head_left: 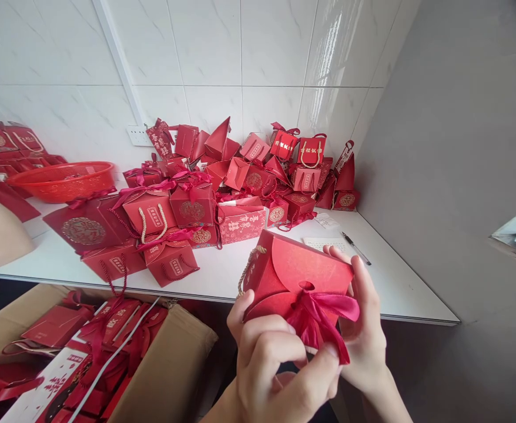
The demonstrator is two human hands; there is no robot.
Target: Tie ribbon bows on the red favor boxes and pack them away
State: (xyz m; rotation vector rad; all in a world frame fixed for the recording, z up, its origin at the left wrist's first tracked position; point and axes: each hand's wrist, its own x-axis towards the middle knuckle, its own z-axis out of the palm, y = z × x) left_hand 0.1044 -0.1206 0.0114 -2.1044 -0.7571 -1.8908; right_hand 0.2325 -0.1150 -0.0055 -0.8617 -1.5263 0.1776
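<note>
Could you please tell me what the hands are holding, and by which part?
A red gift box: the right hand holds it by its right side, while the left hand appears to pinch the magenta ribbon on its near side.

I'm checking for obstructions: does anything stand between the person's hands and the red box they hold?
Nothing visible does: the left hand touches the ribbon on the red box, and the right hand supports its right side.

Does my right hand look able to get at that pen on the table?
Probably yes: the pen lies uncovered on the table, just beyond the right hand, though that hand is holding the red box.
</note>
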